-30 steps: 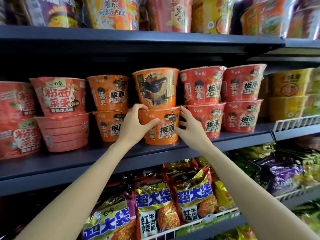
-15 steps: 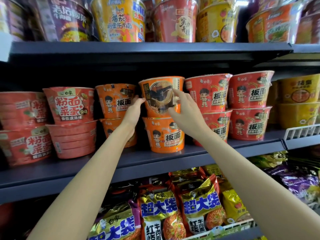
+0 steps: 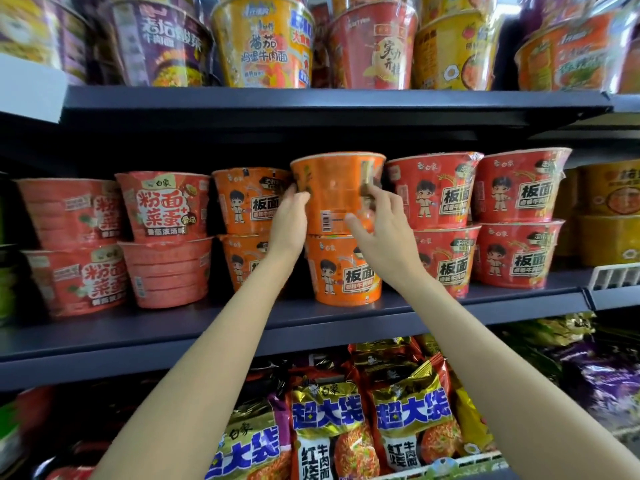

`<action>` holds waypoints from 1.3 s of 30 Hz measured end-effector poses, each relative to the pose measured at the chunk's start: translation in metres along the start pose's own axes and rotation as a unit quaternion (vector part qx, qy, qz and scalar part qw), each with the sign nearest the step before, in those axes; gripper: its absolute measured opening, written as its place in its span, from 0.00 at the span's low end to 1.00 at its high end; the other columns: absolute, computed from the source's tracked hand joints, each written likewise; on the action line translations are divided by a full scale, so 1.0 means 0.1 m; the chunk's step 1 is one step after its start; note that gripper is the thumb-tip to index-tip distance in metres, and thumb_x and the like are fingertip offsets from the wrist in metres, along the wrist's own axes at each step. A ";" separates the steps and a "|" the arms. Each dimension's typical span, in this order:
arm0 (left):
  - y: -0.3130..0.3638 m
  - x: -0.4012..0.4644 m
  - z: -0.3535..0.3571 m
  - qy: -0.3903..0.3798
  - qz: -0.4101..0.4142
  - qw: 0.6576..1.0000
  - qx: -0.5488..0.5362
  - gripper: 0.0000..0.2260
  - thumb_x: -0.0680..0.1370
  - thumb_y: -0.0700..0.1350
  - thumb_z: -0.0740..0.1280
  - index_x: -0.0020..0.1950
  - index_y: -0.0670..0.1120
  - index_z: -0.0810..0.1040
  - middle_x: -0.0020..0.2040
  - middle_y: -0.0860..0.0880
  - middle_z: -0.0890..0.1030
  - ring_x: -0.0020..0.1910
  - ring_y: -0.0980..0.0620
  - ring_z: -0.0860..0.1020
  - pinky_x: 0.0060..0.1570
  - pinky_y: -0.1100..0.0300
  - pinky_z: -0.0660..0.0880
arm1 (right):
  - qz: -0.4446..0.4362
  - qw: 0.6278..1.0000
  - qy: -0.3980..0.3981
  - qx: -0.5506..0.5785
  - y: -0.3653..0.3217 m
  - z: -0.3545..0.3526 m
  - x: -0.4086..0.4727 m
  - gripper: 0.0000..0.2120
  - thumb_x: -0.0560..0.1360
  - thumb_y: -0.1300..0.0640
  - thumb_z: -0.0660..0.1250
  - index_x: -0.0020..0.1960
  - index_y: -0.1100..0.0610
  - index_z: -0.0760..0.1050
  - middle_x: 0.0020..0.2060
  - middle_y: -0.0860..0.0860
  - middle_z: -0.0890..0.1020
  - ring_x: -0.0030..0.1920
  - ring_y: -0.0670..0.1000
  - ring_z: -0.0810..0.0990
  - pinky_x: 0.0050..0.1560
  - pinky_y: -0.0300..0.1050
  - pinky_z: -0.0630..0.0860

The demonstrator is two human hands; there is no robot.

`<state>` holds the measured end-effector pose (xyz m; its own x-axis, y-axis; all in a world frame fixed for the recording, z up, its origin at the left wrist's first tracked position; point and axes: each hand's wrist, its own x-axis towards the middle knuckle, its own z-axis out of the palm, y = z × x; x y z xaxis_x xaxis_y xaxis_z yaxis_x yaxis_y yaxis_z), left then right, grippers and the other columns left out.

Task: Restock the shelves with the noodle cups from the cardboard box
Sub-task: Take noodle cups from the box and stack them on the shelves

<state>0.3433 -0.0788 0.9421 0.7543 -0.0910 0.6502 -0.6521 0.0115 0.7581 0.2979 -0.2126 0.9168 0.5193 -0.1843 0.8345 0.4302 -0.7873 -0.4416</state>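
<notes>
Upper orange noodle cup [image 3: 337, 192], stacked on lower cup [image 3: 346, 271] on middle shelf [image 3: 485, 303], being gripped between left hand [image 3: 289, 220] and right hand [image 3: 384, 230]. Barcode side being shown forward. Shelf looking nearly full; cardboard box unseen, remainder unknown.

Even, bright overhead lighting falls on the cup fronts; the recess beneath the upper shelf [image 3: 332, 105] lies in deep shadow. Specular glare streaks the shrink-wrap of the top-row cups [image 3: 263, 43] and the foil noodle bags [image 3: 408, 420]. Motion blur smears the print on the upper orange cup [image 3: 337, 192] and softens the fingers [image 3: 372, 199] of the right hand. Wide-angle distortion bows the shelf edges; corners are soft and stretched.
</notes>
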 end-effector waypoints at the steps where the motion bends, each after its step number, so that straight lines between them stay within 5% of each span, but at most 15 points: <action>1: -0.01 -0.07 0.02 0.002 0.029 0.999 0.020 0.14 0.81 0.50 0.53 0.63 0.51 0.71 0.49 0.58 0.78 0.47 0.65 0.74 0.50 0.63 0.70 | 0.035 0.999 -0.025 0.019 0.02 -0.01 0.06 0.32 0.78 0.44 0.60 0.75 0.57 0.55 0.71 0.54 0.64 0.69 0.54 0.67 0.67 0.56 0.68; 4: -0.14 -0.18 0.01 0.038 0.085 0.994 0.060 0.18 0.80 0.49 0.56 0.69 0.52 0.69 0.63 0.54 0.75 0.59 0.59 0.72 0.59 0.60 0.71 | 0.076 0.995 -0.047 0.052 0.11 -0.11 0.18 0.27 0.78 0.41 0.59 0.71 0.56 0.63 0.67 0.54 0.71 0.66 0.52 0.71 0.63 0.50 0.70; 8: -0.17 -0.06 -0.05 0.056 0.018 0.997 0.052 0.20 0.80 0.46 0.61 0.72 0.49 0.64 0.70 0.50 0.69 0.64 0.55 0.69 0.60 0.58 0.68 | 0.058 0.998 0.002 0.007 0.14 -0.14 0.11 0.27 0.78 0.44 0.61 0.72 0.57 0.63 0.66 0.53 0.72 0.64 0.52 0.71 0.61 0.48 0.68; 13: -0.14 -0.03 0.02 0.015 0.016 0.999 0.033 0.22 0.79 0.49 0.63 0.73 0.51 0.64 0.68 0.50 0.72 0.61 0.54 0.72 0.57 0.57 0.72 | 0.033 0.999 0.004 0.019 0.16 -0.08 0.10 0.32 0.77 0.42 0.63 0.75 0.55 0.57 0.66 0.52 0.74 0.64 0.53 0.73 0.61 0.50 0.71; 16: -0.18 -0.11 0.02 0.043 0.062 0.995 0.059 0.22 0.77 0.50 0.63 0.71 0.54 0.66 0.68 0.50 0.71 0.63 0.53 0.72 0.59 0.53 0.73 | 0.057 0.996 -0.070 0.023 0.13 -0.09 0.16 0.41 0.74 0.37 0.62 0.77 0.56 0.50 0.67 0.54 0.73 0.65 0.55 0.74 0.63 0.55 0.72; 21: -0.26 -0.09 -0.08 0.072 0.080 0.992 0.067 0.19 0.78 0.46 0.65 0.68 0.54 0.68 0.68 0.51 0.71 0.62 0.54 0.72 0.62 0.52 0.72 | 0.071 0.990 -0.123 0.004 0.15 -0.09 0.32 0.40 0.71 0.32 0.62 0.74 0.56 0.59 0.64 0.54 0.75 0.62 0.53 0.75 0.59 0.47 0.74; 26: -0.28 -0.01 -0.07 0.009 -0.021 0.999 0.034 0.28 0.77 0.51 0.66 0.75 0.50 0.60 0.71 0.49 0.70 0.67 0.50 0.70 0.60 0.57 0.70 | 0.025 0.999 -0.021 0.009 0.18 -0.07 0.23 0.33 0.76 0.44 0.66 0.73 0.57 0.58 0.63 0.55 0.75 0.61 0.54 0.75 0.59 0.51 0.74; 32: -0.33 -0.08 0.01 0.076 0.043 0.991 0.097 0.32 0.71 0.55 0.72 0.71 0.50 0.63 0.66 0.50 0.73 0.59 0.57 0.73 0.53 0.61 0.72 | 0.046 0.989 -0.134 0.038 0.16 -0.21 0.28 0.33 0.79 0.49 0.61 0.77 0.57 0.50 0.65 0.54 0.75 0.59 0.52 0.78 0.51 0.41 0.72; 39: -0.34 -0.06 0.05 0.074 0.056 0.984 0.154 0.34 0.69 0.59 0.73 0.70 0.52 0.64 0.65 0.50 0.75 0.62 0.52 0.75 0.60 0.48 0.75 | 0.050 0.988 -0.141 0.048 0.19 -0.32 0.31 0.34 0.79 0.50 0.63 0.77 0.57 0.50 0.68 0.55 0.72 0.63 0.53 0.75 0.55 0.42 0.71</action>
<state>0.3605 -0.0837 0.9125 0.6647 0.0398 0.7460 -0.7067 -0.2904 0.6452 0.2982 -0.2526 0.9444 0.7419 -0.0759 0.6662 0.4277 -0.7117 -0.5573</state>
